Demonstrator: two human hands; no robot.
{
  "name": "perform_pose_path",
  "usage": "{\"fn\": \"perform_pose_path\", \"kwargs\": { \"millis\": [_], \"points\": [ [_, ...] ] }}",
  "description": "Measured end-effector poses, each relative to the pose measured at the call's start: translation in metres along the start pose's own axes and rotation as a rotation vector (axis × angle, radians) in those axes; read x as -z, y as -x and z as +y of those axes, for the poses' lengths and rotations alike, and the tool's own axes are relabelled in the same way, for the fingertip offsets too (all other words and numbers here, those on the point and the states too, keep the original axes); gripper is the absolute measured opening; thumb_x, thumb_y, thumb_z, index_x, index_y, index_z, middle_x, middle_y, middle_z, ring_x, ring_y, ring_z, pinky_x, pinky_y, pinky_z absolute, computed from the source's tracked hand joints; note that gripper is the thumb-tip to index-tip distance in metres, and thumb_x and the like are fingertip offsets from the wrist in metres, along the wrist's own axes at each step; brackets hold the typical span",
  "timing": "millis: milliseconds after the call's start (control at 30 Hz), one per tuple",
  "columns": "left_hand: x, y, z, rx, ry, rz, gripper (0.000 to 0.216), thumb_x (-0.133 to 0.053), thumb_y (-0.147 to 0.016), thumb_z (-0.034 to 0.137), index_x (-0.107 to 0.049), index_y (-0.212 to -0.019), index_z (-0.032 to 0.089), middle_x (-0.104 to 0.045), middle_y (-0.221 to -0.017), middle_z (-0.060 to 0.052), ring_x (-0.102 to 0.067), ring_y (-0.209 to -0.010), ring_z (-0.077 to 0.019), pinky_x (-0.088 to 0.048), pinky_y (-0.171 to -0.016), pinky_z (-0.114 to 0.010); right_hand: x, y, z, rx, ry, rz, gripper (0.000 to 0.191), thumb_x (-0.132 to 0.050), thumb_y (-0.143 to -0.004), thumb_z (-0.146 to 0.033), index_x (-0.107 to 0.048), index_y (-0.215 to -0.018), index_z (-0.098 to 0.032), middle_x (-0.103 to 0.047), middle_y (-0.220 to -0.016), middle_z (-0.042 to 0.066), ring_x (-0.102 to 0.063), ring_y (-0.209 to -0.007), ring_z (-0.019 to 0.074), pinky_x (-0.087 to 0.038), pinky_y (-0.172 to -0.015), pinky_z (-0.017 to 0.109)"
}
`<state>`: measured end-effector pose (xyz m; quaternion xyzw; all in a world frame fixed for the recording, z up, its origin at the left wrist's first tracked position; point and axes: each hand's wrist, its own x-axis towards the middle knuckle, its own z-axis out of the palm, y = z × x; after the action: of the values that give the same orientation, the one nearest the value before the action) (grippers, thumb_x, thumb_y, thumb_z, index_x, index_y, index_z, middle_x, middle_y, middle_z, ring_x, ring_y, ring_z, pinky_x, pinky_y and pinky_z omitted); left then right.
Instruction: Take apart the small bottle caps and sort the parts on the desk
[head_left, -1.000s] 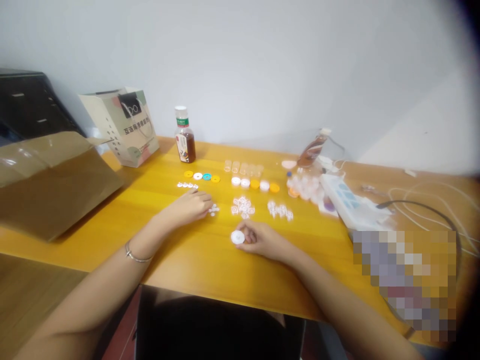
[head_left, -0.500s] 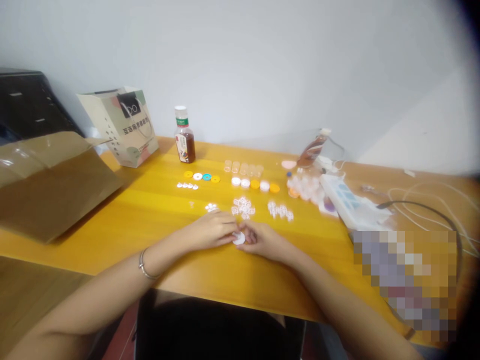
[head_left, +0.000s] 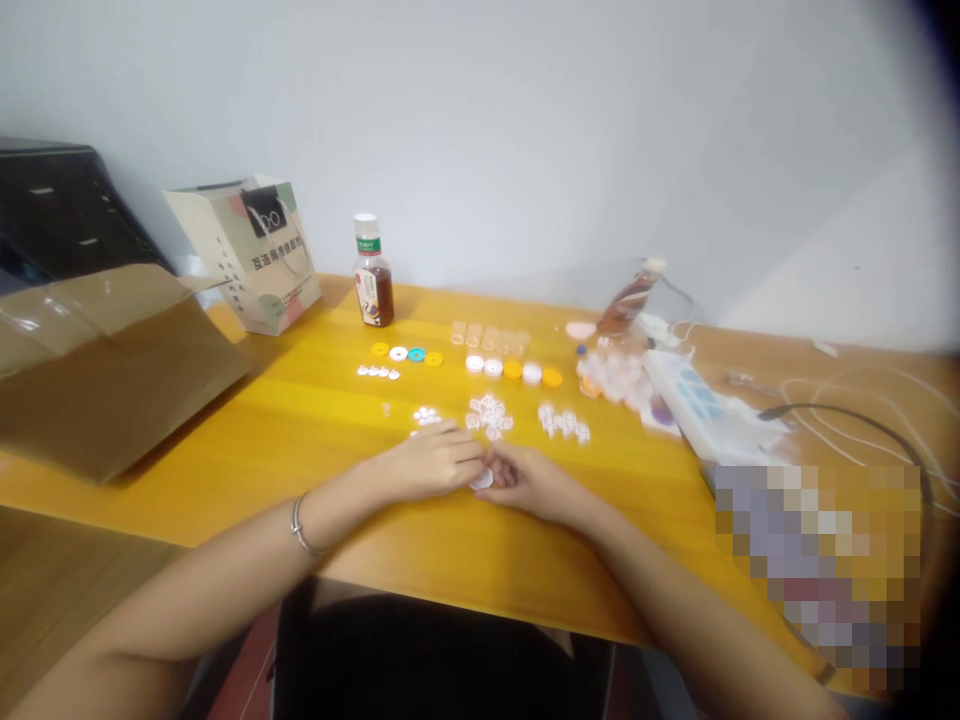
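Observation:
A small round white disc [head_left: 482, 481] is between my two hands, just above the near part of the table. My right hand [head_left: 525, 478] pinches its right side between thumb and fingers. My left hand [head_left: 442, 462] reaches in from the left with its fingers closed over the disc's upper left, covering part of it. Just beyond the hands lie small white pieces [head_left: 426, 414], a cluster of white ring-like pieces [head_left: 489, 414] and another white cluster [head_left: 564, 423]. Farther back are a row of white and orange caps [head_left: 512, 370] and a row of yellow, white and blue rings [head_left: 416, 355].
Several clear cups [head_left: 491, 340] stand behind the caps. A bottle of dark drink [head_left: 374, 290], a paper bag [head_left: 274, 270] and an open cardboard box [head_left: 112, 380] are at the left. On the right are a heap of clear parts [head_left: 615, 375], a tilted bottle [head_left: 630, 298], a power strip [head_left: 686, 390] and cables.
My left hand's fingers have shifted slightly right and now cover more of the white disc. The right hand keeps its pinch. The whole view has shifted a little.

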<state>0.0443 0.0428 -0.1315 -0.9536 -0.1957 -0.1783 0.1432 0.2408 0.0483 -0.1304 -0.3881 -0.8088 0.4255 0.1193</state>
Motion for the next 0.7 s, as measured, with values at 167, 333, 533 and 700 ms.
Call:
{"fn": "perform_pose_path", "kwargs": {
  "millis": [167,333,533,700],
  "points": [
    [0.0016,0.0001,-0.0005,-0.052,-0.064,-0.013,0.025,-0.038,-0.091,0.015,-0.058,-0.077,0.015,-0.06,-0.077,-0.004,-0.048,-0.069,-0.0128,-0.031,-0.065,-0.029,-0.0003,0.0001,-0.0012,-0.015,0.003,0.011,0.022,-0.062,-0.07,-0.029,-0.043,-0.07,-0.018,-0.038,-0.056,-0.007,-0.035,-0.051,0.0067,-0.026,-0.047,0.021],
    [0.0043,-0.001,0.0014,-0.08,-0.1,-0.008,0.025,-0.038,-0.09,0.012,-0.058,-0.076,0.014,-0.06,-0.077,-0.004,-0.05,-0.07,-0.0125,-0.033,-0.067,-0.029,-0.0002,0.0008,-0.0035,-0.006,0.019,0.027,0.022,-0.061,-0.07,-0.029,-0.042,-0.068,-0.018,-0.038,-0.056,-0.007,-0.035,-0.051,0.007,-0.026,-0.047,0.021],
    [0.0034,0.0001,0.0019,-0.12,-0.114,0.035,0.024,-0.039,-0.089,0.011,-0.057,-0.074,0.014,-0.059,-0.074,-0.004,-0.05,-0.066,-0.0121,-0.034,-0.065,-0.029,-0.0004,-0.0009,0.0018,0.013,-0.002,0.017,0.022,-0.062,-0.07,-0.033,-0.045,-0.071,-0.018,-0.041,-0.058,-0.006,-0.037,-0.053,0.0076,-0.029,-0.048,0.021],
    [0.0022,0.0011,0.0004,-0.135,-0.136,0.027,0.023,-0.039,-0.089,0.011,-0.057,-0.076,0.015,-0.059,-0.074,-0.004,-0.05,-0.067,-0.0125,-0.035,-0.067,-0.03,-0.0007,-0.0014,0.0031,0.013,-0.007,0.017,0.022,-0.062,-0.07,-0.033,-0.046,-0.073,-0.018,-0.041,-0.058,-0.006,-0.038,-0.053,0.0078,-0.028,-0.049,0.021]
  ]
}}
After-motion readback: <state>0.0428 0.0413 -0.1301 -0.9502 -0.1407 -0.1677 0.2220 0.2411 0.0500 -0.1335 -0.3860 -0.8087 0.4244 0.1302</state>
